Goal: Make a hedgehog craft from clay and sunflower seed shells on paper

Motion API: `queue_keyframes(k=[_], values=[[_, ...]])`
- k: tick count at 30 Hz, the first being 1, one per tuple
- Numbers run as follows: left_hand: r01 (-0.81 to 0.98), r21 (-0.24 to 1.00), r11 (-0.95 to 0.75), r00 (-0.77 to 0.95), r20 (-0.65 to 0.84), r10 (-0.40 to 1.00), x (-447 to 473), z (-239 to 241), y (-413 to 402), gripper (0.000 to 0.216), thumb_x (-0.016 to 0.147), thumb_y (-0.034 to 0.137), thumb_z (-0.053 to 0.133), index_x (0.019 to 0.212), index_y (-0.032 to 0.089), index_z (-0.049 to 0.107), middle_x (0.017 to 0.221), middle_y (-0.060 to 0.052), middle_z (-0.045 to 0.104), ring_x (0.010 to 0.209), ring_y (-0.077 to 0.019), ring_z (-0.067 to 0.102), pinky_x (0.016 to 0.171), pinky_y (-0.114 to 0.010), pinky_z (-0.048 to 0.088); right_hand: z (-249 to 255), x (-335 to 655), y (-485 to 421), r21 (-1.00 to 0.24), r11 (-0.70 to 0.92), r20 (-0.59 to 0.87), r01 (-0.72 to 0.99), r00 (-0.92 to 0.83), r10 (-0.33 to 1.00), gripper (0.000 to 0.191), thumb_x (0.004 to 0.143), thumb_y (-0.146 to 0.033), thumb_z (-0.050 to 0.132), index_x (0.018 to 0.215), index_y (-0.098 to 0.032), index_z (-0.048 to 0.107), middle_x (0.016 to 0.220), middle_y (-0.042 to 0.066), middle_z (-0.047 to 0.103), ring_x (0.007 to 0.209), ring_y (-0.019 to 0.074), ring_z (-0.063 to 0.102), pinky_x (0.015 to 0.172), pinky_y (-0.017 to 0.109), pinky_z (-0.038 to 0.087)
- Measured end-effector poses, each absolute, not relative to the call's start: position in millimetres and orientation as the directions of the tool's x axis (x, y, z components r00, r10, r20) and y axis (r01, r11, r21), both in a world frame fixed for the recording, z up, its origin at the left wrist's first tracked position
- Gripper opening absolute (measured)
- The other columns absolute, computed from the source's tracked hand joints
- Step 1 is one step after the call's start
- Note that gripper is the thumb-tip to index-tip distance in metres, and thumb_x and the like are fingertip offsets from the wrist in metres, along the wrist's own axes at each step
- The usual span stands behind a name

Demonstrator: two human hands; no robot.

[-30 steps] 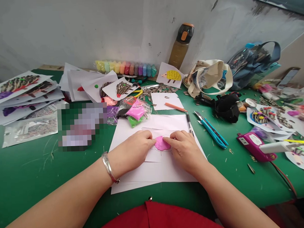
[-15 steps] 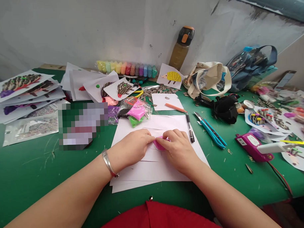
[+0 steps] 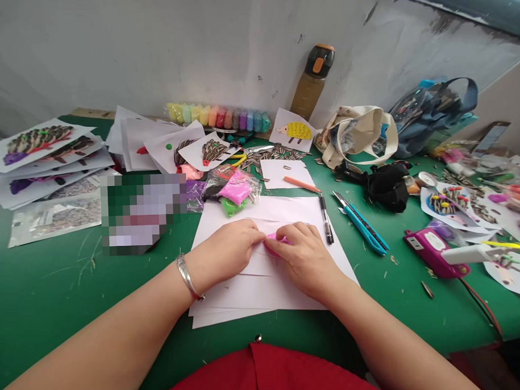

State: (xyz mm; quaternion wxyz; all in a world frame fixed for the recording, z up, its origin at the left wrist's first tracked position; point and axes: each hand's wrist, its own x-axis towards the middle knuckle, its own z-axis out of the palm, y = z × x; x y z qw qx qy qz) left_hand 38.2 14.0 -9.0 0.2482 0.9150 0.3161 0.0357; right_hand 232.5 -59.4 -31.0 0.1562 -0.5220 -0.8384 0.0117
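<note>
A small flat piece of pink modelling clay (image 3: 272, 246) lies on a stack of white paper (image 3: 263, 297) in front of me. My left hand (image 3: 230, 250) is closed, its thumb and forefinger at the clay's left edge. Over the clay's right side bends my right hand (image 3: 308, 259), its thumb and curled fingers pressing on it and hiding much of it. A black pen (image 3: 326, 220) lies along the paper's right side. Packets of soft clay, among them a pink packet (image 3: 235, 187), rest just beyond the paper.
Finished hedgehog pictures (image 3: 40, 143) are piled at the left. Sunflower seeds (image 3: 279, 153) are scattered at the back, near a bottle (image 3: 309, 82) and a cloth bag (image 3: 362, 134). A blue utility knife (image 3: 361, 223) and a magenta glue-gun-like tool (image 3: 435, 251) lie to the right.
My right thumb and fingers have shifted slightly over the pink clay, covering more of its lower part. The left hand has stayed nearly in place.
</note>
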Motion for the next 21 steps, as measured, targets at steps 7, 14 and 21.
queue_keyframes(k=[7,14,21], values=[[0.534,0.485,-0.693,0.815,-0.075,0.575,38.1,-6.8,13.0,0.037,0.086,0.002,0.047,0.108,0.018,0.073,0.102,-0.007,0.069,0.097,-0.0199,0.063,0.088,-0.029,0.048,-28.1,237.6,-69.1,-0.230,0.485,0.195,0.844,-0.448,0.873,0.039,0.088,-0.003,0.050,0.115,-0.026,0.067,0.102,0.007,0.065,0.094,0.0219,0.046,0.081,0.037,0.034],[0.529,0.501,-0.685,0.814,-0.073,0.576,38.2,-8.3,12.2,0.041,0.085,0.001,0.045,0.110,0.020,0.072,0.103,-0.007,0.067,0.098,-0.0195,0.062,0.089,-0.029,0.048,-29.3,241.0,-71.5,-0.341,0.474,0.242,0.812,-0.411,0.879,0.045,0.085,0.001,0.048,0.112,-0.028,0.069,0.102,0.006,0.064,0.094,0.0210,0.049,0.082,0.037,0.037],[0.514,0.517,-0.684,0.825,-0.080,0.560,37.3,-10.3,12.3,0.042,0.084,0.000,0.044,0.109,0.020,0.072,0.105,-0.008,0.065,0.098,-0.0198,0.062,0.090,-0.030,0.048,-30.8,242.9,-70.4,-0.353,0.462,0.245,0.813,-0.396,0.885,0.043,0.085,0.000,0.049,0.111,-0.026,0.071,0.099,0.006,0.064,0.094,0.0214,0.049,0.082,0.037,0.037]])
